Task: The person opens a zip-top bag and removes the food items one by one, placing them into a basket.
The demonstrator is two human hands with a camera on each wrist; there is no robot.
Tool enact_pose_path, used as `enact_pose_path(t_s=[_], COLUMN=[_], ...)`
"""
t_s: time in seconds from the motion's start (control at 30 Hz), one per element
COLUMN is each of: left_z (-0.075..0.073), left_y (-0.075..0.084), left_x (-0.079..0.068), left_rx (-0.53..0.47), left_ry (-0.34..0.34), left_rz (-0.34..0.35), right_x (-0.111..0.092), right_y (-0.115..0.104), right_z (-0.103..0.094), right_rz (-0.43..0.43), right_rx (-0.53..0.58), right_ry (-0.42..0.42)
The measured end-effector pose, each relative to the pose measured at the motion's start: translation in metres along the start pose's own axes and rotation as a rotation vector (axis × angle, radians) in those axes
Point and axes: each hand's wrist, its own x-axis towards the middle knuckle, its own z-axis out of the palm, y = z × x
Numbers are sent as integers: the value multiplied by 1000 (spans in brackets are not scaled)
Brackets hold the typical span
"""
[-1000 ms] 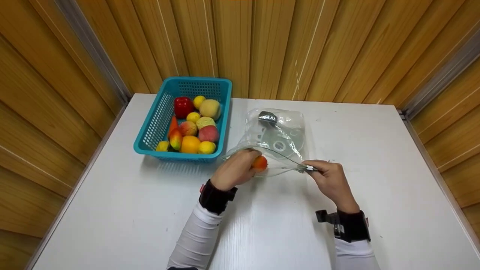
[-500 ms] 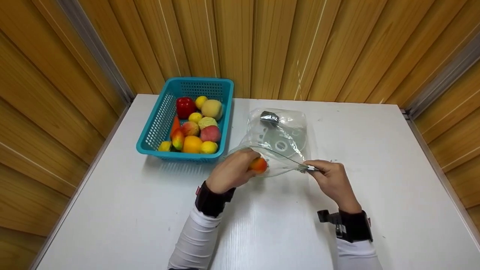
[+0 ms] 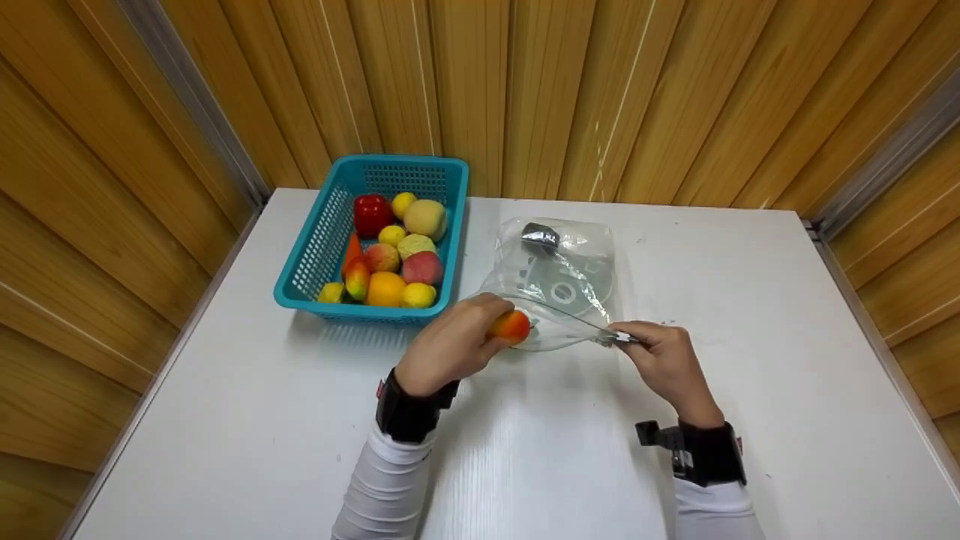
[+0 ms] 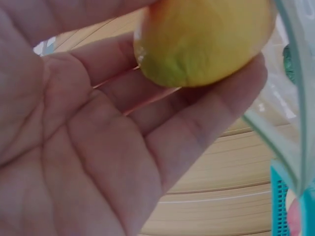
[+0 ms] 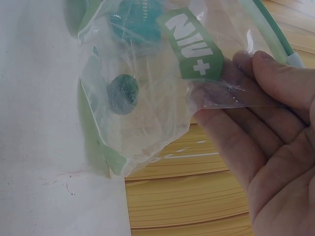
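In the head view my left hand (image 3: 454,345) grips a red-and-yellow fruit (image 3: 511,327) at the left side of a clear zip bag's mouth. The wrist view shows the fruit's yellow-green end (image 4: 197,59) between the thumb and fingers. My right hand (image 3: 664,360) pinches the right corner of the zip bag (image 3: 577,277), by its white slider. The bag lies on the table with its mouth held apart, facing me. Inside it, towards the far end, is a dark green roundish thing (image 5: 123,93); its kind cannot be made out through the plastic.
A teal basket (image 3: 300,255) stands left of the bag. It holds several fruits and vegetables, among them a red bell pepper (image 3: 373,215), an orange (image 3: 385,289), a carrot (image 3: 351,251) and lemons. Wood-patterned walls (image 3: 540,97) border the white table (image 3: 240,420).
My left hand has drawn back to the left with the fruit, so more of the fruit shows at the bag's mouth. The right hand keeps its hold on the bag's corner.
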Motion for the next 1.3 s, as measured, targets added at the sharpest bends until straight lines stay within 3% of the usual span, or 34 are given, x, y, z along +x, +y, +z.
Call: enact_pose_path(t_s=[0.23, 0.43, 0.6, 0.97, 1.3], left_z=[-11, -19, -24, -38, -40], left_y=[-6, -15, -24, -47, -67], left_x=[-6, -8, -11, -25, -27], left_rx=[-116, -188, -197, -238, -330], left_ry=[26, 135, 227, 302, 533], left_rz=[35, 45, -10, -146, -233], right_x=[0, 0, 0, 0, 1], right_y=[-1, -1, -1, -1, 1], right_z=[0, -1, 0, 1, 1], right_rz=[-1, -3, -13, -6, -28], right_rx=[-15, -22, -24, -4, -12], right_ry=[5, 4, 11, 14, 25])
